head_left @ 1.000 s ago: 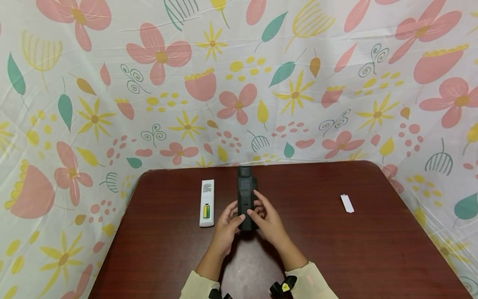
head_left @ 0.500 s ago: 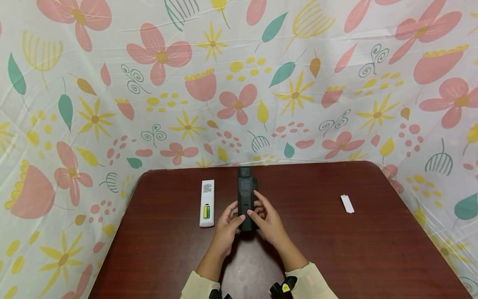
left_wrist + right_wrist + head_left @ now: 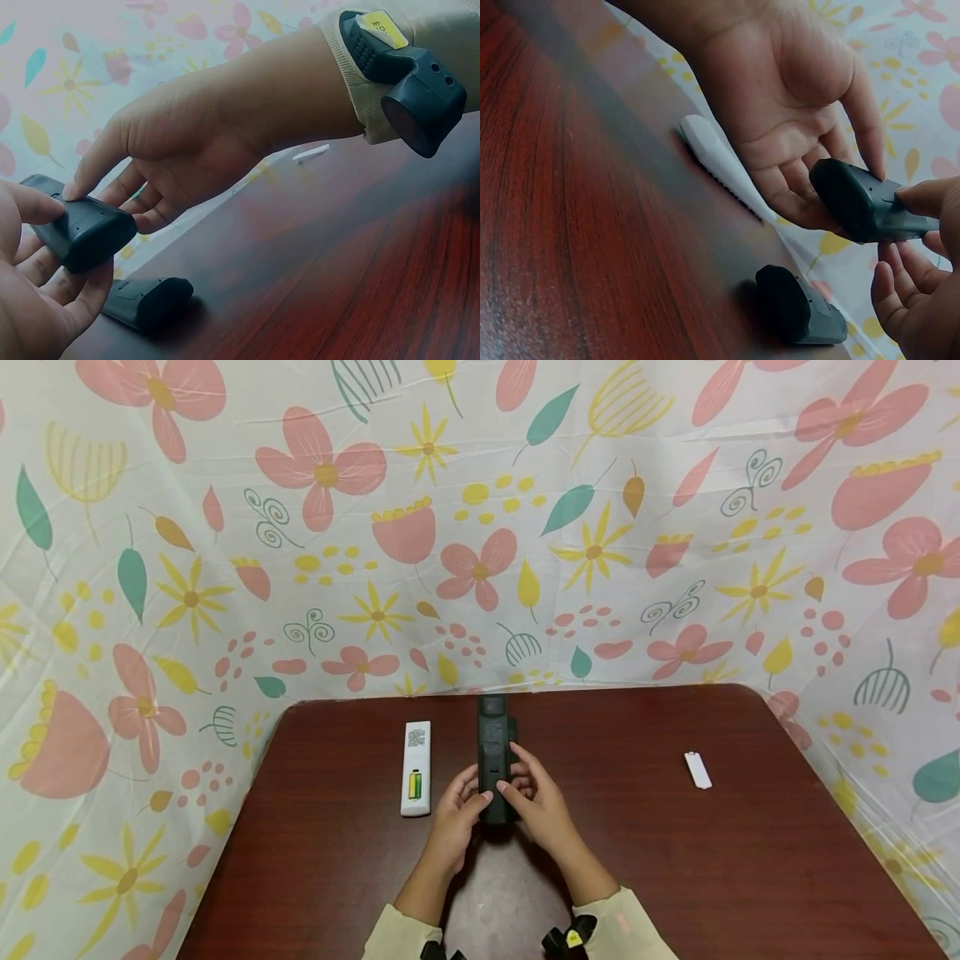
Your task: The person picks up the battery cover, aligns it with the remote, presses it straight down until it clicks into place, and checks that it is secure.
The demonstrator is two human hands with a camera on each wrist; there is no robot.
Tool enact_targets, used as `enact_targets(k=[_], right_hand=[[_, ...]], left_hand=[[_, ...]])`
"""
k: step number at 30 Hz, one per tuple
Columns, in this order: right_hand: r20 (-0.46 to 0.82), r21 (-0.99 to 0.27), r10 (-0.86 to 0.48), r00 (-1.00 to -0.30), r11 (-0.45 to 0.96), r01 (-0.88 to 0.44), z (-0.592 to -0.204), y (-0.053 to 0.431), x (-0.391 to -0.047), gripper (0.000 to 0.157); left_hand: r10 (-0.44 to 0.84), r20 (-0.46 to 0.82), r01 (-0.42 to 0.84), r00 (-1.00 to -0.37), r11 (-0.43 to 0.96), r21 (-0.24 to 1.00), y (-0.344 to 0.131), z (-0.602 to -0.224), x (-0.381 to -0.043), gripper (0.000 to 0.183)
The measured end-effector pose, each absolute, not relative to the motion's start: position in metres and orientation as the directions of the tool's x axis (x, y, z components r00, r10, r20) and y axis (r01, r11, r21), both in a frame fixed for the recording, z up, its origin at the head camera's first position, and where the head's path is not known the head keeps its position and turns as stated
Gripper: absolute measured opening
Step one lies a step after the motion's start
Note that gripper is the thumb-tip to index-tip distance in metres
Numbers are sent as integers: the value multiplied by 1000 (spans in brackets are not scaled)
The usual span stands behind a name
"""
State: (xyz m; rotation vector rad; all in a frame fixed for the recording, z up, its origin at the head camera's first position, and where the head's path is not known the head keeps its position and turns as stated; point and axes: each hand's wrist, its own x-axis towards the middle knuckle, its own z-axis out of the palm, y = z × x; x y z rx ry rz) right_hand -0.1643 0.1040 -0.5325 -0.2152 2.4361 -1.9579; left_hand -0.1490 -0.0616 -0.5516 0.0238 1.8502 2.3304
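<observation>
A black remote control (image 3: 493, 752), back side up, is held just above the table by both hands. My left hand (image 3: 455, 818) grips its near left side, thumb on the back. The right hand (image 3: 542, 806) holds the right side, its thumb also on the back near the lower end. Both wrist views show the held remote (image 3: 94, 232) raised over a second black remote (image 3: 802, 311) lying on the table. From the head, that lower one is mostly hidden. Left of the hands lies a white remote control (image 3: 416, 739), its battery bay uncovered with green-yellow batteries (image 3: 415, 785) inside.
A small white battery cover (image 3: 697, 770) lies at the right on the dark red-brown table (image 3: 615, 735). Flower-printed cloth (image 3: 480, 635) hangs along the back and both sides. Black wrist cameras (image 3: 570, 935) sit over the sleeve cuffs.
</observation>
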Motion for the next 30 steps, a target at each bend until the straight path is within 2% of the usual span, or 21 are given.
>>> enact_targets(k=[10, 20, 30], right_hand=[[50, -977, -144, -988, 196, -78, -497, 105, -151, 62], [50, -982, -107, -993, 177, -69, -531, 107, -165, 62], [74, -981, -87, -993, 173, -89, -539, 112, -166, 61]], left_hand=[[143, -107, -136, -984, -209, 968, -62, -553, -150, 55], [137, -112, -136, -984, -178, 975, -61, -552, -151, 55], [136, -97, -121, -986, -180, 976, -59, -550, -149, 53]])
